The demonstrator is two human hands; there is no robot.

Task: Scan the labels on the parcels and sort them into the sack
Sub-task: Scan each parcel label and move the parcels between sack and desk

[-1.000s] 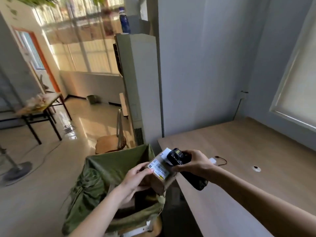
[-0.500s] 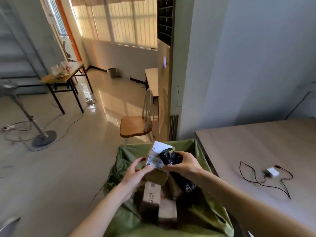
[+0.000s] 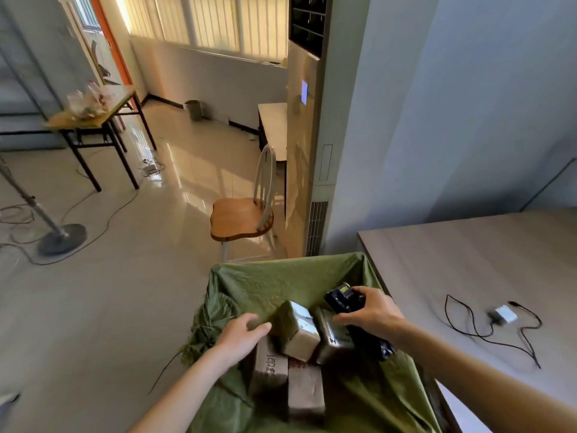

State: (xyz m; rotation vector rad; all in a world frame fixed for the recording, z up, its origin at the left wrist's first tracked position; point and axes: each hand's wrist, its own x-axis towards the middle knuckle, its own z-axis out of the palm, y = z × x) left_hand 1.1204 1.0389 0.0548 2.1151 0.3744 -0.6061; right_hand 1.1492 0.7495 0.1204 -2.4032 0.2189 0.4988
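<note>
Green sack (image 3: 281, 282); four parcels (image 3: 298, 331); left hand (image 3: 242, 334) loose; right hand (image 3: 371, 314) gripping scanner (image 3: 343, 300)

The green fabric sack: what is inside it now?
Inside the green fabric sack lie four brown cardboard parcels, two of them with labels showing. Whatever lies beneath them is covered. The right hand holds a black handheld scanner over them.

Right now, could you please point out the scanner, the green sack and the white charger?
scanner (image 3: 343, 300): head view, its black upper body.
green sack (image 3: 281, 279): head view, far inner wall.
white charger (image 3: 505, 314): head view, top face.
</note>
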